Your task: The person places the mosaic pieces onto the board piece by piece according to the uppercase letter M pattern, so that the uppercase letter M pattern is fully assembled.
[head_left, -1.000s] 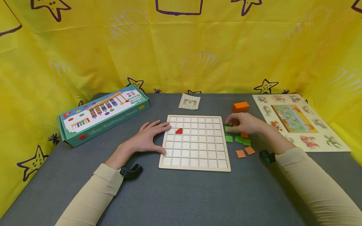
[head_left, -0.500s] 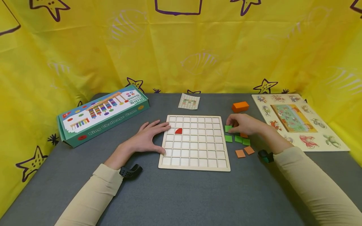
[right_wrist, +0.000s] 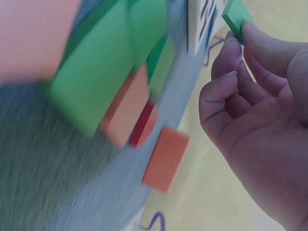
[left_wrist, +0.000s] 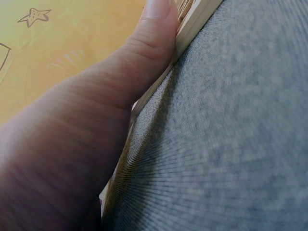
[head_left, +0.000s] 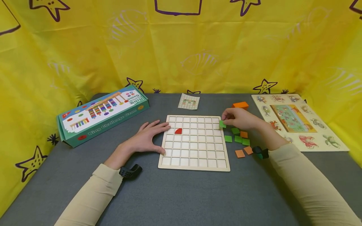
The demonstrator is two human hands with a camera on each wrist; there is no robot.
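Observation:
A pale gridded wooden board (head_left: 195,169) lies on the grey table, with one red quarter-circle piece (head_left: 178,131) in a cell at its upper left. My left hand (head_left: 145,138) rests along the board's left edge, fingers and thumb spread; in the left wrist view the thumb (left_wrist: 144,57) touches the wooden rim. Thumb and fingertips of my right hand (head_left: 241,118) pinch a green square tile (right_wrist: 236,19), raised by the board's upper right edge. Several other green tiles (head_left: 238,139) lie right of the board, below that hand, among orange square tiles (head_left: 240,153).
Behind the right hand sits an orange block (head_left: 240,104), partly covered. A small patterned card (head_left: 189,101) lies beyond the board. At the left stands a green Ring Challenge Game box (head_left: 113,124), and at the right a sea-animal puzzle board (head_left: 322,142). Yellow cloth (head_left: 169,56) hangs behind.
The right hand has picked a green tile off the table and moved left and away from me, to the board's edge. Tiles beneath it are now uncovered. The left hand stays put.

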